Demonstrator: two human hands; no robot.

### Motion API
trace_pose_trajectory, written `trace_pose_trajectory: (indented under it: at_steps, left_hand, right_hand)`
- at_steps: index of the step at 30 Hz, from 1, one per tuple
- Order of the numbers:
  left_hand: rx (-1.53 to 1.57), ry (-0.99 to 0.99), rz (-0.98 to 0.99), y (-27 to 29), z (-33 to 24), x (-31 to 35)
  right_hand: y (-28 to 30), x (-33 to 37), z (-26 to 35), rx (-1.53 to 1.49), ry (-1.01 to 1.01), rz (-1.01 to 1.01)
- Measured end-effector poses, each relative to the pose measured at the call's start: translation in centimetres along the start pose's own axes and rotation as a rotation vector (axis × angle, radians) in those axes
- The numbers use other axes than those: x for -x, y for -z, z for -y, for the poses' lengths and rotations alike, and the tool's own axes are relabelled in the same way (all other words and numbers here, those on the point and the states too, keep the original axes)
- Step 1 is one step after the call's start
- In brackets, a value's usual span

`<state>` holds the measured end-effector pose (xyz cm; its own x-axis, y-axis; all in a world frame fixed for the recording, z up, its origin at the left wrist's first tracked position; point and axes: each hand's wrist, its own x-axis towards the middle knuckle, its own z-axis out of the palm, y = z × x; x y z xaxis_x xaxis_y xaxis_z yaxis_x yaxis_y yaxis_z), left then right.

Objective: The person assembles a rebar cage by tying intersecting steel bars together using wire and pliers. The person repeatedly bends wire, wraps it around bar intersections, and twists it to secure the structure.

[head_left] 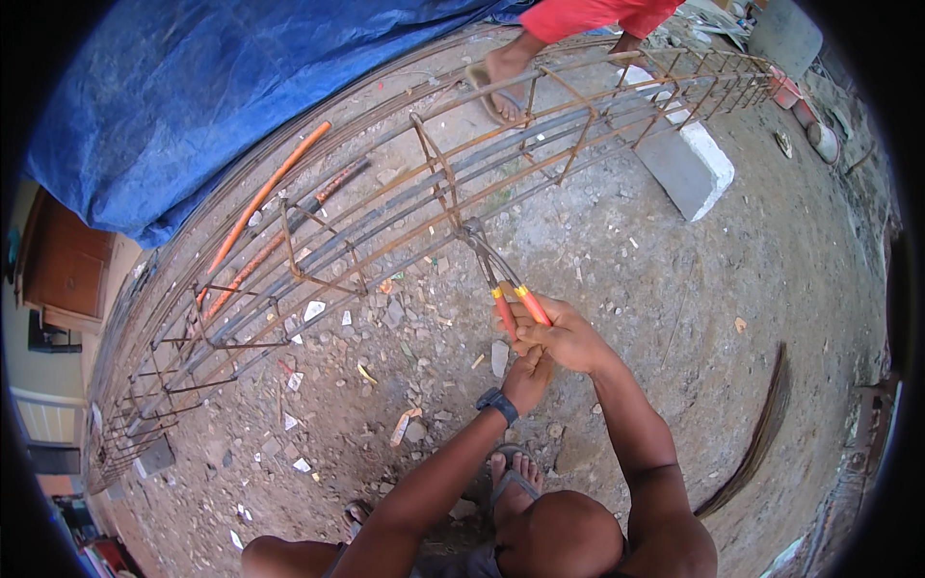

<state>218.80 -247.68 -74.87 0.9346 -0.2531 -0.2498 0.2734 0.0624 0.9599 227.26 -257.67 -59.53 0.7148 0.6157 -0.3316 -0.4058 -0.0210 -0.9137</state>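
Observation:
A pair of tying pincers with red and yellow handles has its jaws at a lower bar of the long steel rebar cage, close to a square stirrup. My right hand is closed around the handles, which stand slightly apart. Just below it, my left hand, with a dark watch on the wrist, touches the right hand. Its fingers are curled and partly hidden, and whatever they hold is too small to make out. Whether tie wire sits in the jaws does not show.
Another person's sandalled foot stands beside the cage at the far side. A grey-white block lies under the cage's right part. A blue tarp covers the upper left. A bundle of thin wire lies right, and rubble is scattered on the ground.

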Motion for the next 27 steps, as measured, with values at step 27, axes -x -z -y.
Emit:
trace_pose_trajectory:
  at_steps: [27]
  left_hand:
    - [0.71,-0.015,-0.046,10.9,-17.7,-5.9]
  right_hand:
    - [-1.4,-4.9,-7.2,-0.68,0.034,0.65]
